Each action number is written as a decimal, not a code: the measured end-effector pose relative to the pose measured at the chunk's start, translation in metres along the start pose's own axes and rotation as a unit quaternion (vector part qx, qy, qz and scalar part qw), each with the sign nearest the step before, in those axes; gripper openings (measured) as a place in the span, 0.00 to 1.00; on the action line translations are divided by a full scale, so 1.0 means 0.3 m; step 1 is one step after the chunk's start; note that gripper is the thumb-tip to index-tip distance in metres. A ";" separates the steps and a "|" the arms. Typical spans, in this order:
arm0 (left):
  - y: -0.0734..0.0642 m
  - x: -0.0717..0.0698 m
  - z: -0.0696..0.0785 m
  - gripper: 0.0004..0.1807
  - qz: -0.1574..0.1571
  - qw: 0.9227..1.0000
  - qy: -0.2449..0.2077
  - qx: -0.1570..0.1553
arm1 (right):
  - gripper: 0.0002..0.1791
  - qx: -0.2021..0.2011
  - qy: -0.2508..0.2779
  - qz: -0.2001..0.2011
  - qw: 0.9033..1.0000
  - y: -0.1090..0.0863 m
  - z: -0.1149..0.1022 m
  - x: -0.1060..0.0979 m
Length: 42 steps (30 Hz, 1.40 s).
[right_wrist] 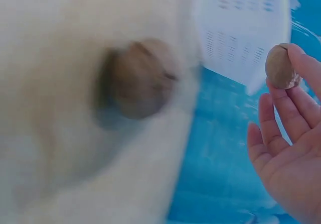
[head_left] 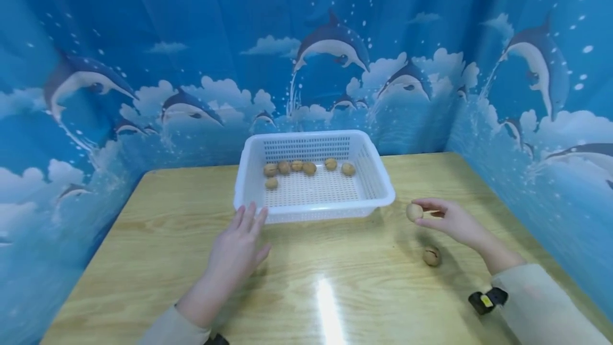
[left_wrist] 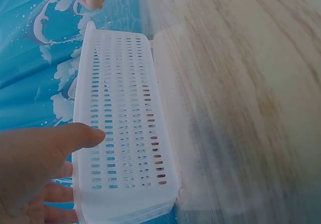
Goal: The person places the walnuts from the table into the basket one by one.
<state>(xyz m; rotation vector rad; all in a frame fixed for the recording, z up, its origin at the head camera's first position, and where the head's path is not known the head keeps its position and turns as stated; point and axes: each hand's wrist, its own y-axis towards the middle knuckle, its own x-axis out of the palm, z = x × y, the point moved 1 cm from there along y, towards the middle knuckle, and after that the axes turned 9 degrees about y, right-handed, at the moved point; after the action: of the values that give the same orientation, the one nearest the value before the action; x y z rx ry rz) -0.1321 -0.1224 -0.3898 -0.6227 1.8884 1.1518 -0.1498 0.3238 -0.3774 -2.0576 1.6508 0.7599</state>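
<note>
My right hand (head_left: 457, 223) pinches a walnut (head_left: 414, 212) between thumb and fingertips, off the basket's front right corner and above the table. In the right wrist view this walnut (right_wrist: 280, 69) shows its brown shell, the remaining fingers loosely bent below. Another walnut (head_left: 431, 256), with a dark crack, lies on the table just in front of that hand. The white plastic basket (head_left: 325, 210) holds several walnuts (head_left: 309, 168), mostly along its back. My left hand (head_left: 234, 253) reaches to the basket's front left corner, fingers extended at the rim, holding nothing.
The wooden table (head_left: 182, 201) carries the basket at its back middle. A blue curtain (head_left: 215, 41) printed with dolphins hangs behind and along both sides. A dark band with a yellow mark (head_left: 486, 300) sits at the right sleeve (head_left: 541, 297).
</note>
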 end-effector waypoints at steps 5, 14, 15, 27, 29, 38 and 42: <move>0.006 -0.001 0.006 0.42 0.002 1.000 -0.001 -0.002 | 0.30 0.001 0.003 0.010 1.000 0.015 -0.085 -0.072; 0.012 0.004 0.008 0.42 0.019 1.000 -0.011 0.000 | 0.31 -0.023 0.010 0.011 1.000 0.082 -0.222 -0.112; 0.012 0.004 0.008 0.42 0.020 1.000 -0.011 0.001 | 0.31 -0.024 0.010 0.010 1.000 0.091 -0.233 -0.113; 0.019 -0.003 -0.008 0.42 0.024 1.000 -0.014 0.001 | 0.34 -0.025 0.035 -0.034 0.998 0.283 -0.358 -0.068; 0.022 -0.003 -0.006 0.41 0.019 1.000 -0.014 -0.001 | 0.34 -0.020 0.036 -0.040 0.998 0.312 -0.376 -0.062; 0.009 0.003 0.010 0.40 0.013 1.000 -0.019 -0.003 | 0.32 0.000 0.034 -0.058 0.998 0.428 -0.402 -0.025; 0.006 0.008 0.002 0.41 0.015 1.000 -0.016 -0.006 | 0.30 0.000 0.048 -0.066 0.997 0.513 -0.426 0.001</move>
<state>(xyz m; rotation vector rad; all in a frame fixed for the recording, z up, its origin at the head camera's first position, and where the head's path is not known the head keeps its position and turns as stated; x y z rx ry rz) -0.1344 -0.1210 -0.3910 -0.5814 1.8709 1.1855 -0.2784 0.2108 -0.2738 -2.2101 1.5447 0.6243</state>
